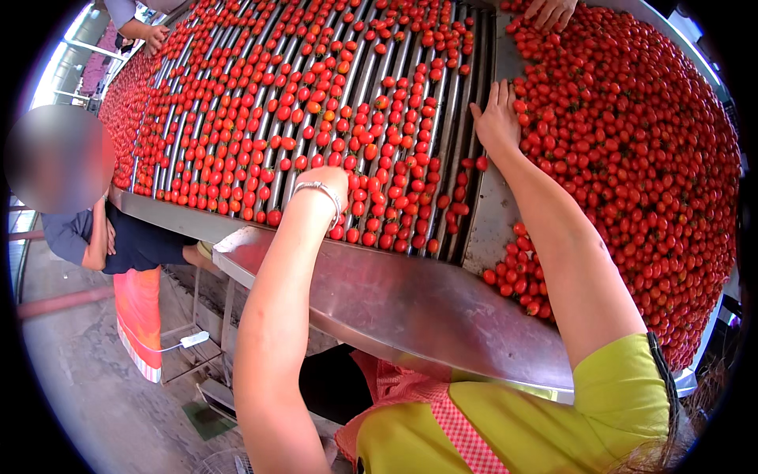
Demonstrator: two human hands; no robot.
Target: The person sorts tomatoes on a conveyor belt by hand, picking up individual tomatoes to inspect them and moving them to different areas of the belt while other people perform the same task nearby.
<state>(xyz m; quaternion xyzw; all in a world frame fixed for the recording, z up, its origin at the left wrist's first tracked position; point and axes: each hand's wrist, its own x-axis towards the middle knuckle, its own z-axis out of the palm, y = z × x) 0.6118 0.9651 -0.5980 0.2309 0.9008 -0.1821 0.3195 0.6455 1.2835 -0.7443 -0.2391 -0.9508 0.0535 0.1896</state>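
Small red cherry tomatoes lie in rows on a conveyor of metal rollers (355, 77). My left hand (324, 178), below a silver bracelet (324, 191) on the wrist, is low over the near part of the rollers among the tomatoes. Its fingers are curled under and hidden, so I cannot see whether they hold one. Flat over the metal plate (488, 219) at the right end of the rollers rests my right hand (498, 121). Its fingers point away from me, the thumb stands apart, and its right side borders a large heap of tomatoes (622, 136).
A sloping sheet-metal ledge (414, 302) runs along my side. Another person's hand (551, 13) touches the heap at the far right; a different hand (155, 38) is at the far left. A seated person (77, 237) is at the left, near a white power strip (194, 339).
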